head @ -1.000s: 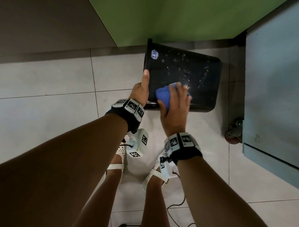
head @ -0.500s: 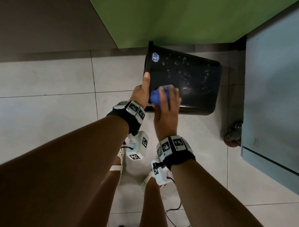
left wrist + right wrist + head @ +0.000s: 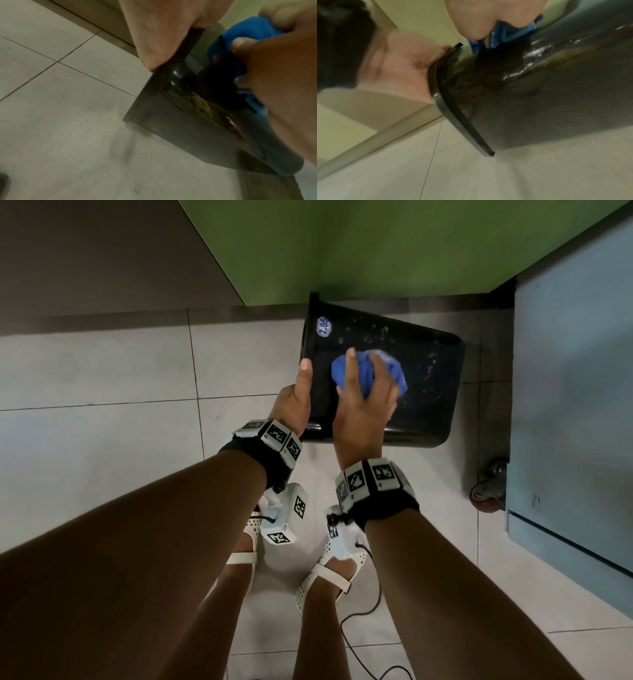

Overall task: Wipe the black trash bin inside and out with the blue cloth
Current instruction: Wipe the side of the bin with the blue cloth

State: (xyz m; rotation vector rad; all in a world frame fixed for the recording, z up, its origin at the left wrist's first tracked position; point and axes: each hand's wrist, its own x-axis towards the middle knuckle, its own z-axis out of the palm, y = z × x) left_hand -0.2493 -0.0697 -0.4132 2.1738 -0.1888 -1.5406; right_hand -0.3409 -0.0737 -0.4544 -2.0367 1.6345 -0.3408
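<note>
- Left hand (image 3: 294,402) grips the bin (image 3: 428,392) rim, thumb along its edge.
- Right hand (image 3: 364,405), just beside, holds the bunched cloth (image 3: 363,371) against the bin's wall.

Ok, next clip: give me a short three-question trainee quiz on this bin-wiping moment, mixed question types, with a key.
1. True or false: the black trash bin stands upright on the floor.
2. Which hand grips the bin's rim? A) left hand B) right hand C) neither
3. Fill in: the right hand presses the blue cloth against the bin's ____ wall, near the white price sticker.

Key
1. False: it is tipped on its side, opening facing left.
2. A, thumb lying along the rim.
3. Outer; white specks remain on it to the right of the cloth.
</note>
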